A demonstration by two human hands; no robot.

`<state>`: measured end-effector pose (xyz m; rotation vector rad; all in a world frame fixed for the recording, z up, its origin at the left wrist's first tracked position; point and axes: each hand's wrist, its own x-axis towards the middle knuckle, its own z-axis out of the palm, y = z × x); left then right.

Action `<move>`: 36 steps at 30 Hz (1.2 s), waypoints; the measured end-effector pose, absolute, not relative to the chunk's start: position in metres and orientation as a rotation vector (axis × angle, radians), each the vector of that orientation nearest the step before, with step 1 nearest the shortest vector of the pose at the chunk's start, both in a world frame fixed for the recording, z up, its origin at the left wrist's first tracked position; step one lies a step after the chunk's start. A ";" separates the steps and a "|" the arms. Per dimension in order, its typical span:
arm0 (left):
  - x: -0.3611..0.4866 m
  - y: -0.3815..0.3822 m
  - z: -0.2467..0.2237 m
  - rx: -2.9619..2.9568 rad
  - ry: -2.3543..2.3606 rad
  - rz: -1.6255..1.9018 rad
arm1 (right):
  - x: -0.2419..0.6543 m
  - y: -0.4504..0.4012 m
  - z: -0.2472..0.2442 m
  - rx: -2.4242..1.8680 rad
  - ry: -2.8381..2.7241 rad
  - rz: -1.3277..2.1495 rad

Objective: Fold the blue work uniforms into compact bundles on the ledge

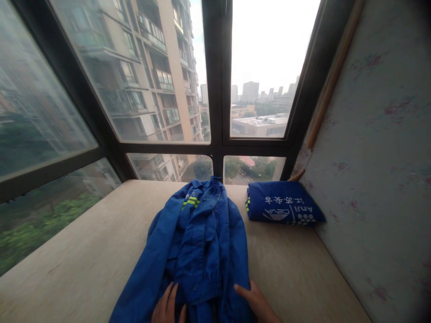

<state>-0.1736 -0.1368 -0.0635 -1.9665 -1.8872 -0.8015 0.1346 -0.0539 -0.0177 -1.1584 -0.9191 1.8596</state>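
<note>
Left side: dark window frame (107, 154) wraps the ledge, with greenery (50, 229) behind the lower left glass. Ledge (74, 255) is pale; its left strip runs along that glass.

Blue jacket (202, 242) lies lengthwise on the ledge, front up. Collar (207, 185) sits at the middle of the far edge, by the foot of the upright frame bar. Sleeves run down both sides toward the near side; lower end is cut off by the view. Yellow-green stripes (191, 203) on the chest, left of the front; a button (195, 287) shows low on the front.

Left hand (168, 305) is on the jacket's lower part, left of the button: fingers and thumb apart, resting on the cloth. Right hand (256, 301) is at the jacket's right side, thumb over the sleeve; other fingers hidden, can't tell if it's gripping.

Folded blue garment (284, 204), white lettering up, sits at the ledge's far right corner, apart from the jacket. Its right end is at the flowered wall (380, 179) along the ledge's right edge; can't tell if touching.
</note>
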 end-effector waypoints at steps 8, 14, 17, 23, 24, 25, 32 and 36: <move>-0.204 -0.175 -0.025 -2.258 -1.854 -0.595 | 0.108 -0.049 -0.022 -1.165 -0.883 1.919; -0.218 -0.173 -0.008 -2.107 -2.053 -0.831 | 0.126 -0.034 0.014 -1.262 -0.951 1.859; -0.214 -0.159 0.030 -2.014 -2.233 -1.028 | 0.143 -0.015 0.050 -1.226 -0.994 1.788; -0.190 -0.148 0.098 -2.014 -2.258 -1.182 | 0.183 0.005 0.079 -1.114 -1.066 1.812; -0.185 -0.149 0.099 -2.011 -2.261 -1.180 | 0.191 0.004 0.072 -1.120 -1.085 1.820; -0.179 -0.151 0.096 -2.000 -2.272 -1.165 | 0.200 0.002 0.061 -1.149 -1.116 1.803; -0.140 -0.183 0.020 -1.976 -2.438 -0.907 | 0.257 -0.029 -0.050 -1.683 -1.412 1.101; -0.133 -0.200 -0.012 -2.060 -2.415 -0.753 | 0.268 -0.043 -0.066 -1.711 -1.544 0.824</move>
